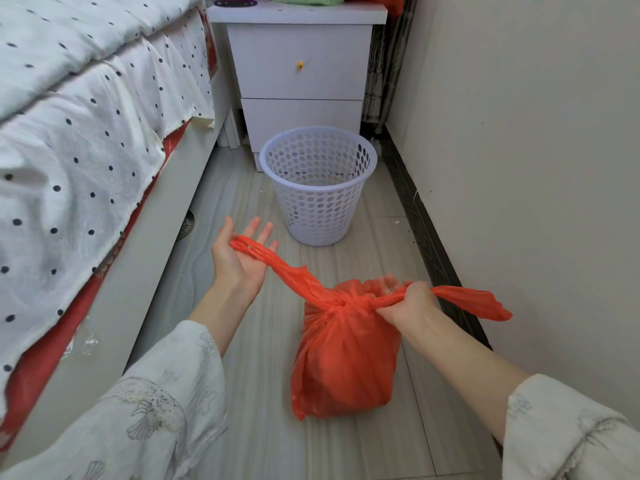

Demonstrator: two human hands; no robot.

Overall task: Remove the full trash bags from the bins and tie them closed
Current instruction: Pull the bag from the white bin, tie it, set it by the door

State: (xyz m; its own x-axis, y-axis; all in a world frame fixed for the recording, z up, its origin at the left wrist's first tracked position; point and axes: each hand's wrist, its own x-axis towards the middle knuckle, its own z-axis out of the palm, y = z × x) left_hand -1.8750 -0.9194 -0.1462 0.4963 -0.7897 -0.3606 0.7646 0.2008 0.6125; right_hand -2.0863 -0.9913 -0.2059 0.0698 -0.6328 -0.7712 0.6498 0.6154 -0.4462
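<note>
Standing upright on floor, red bag point(346, 358); right hand point(405, 303) grip clenched on handle, left hand point(242, 254) palm released.

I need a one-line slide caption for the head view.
Both hands pull the handles of a full red plastic trash bag into a knot before an empty white perforated plastic bin.

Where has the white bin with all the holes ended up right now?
The white bin stands upright on the floor in the upper middle of the head view, against the white nightstand, beyond the red bag.
</note>
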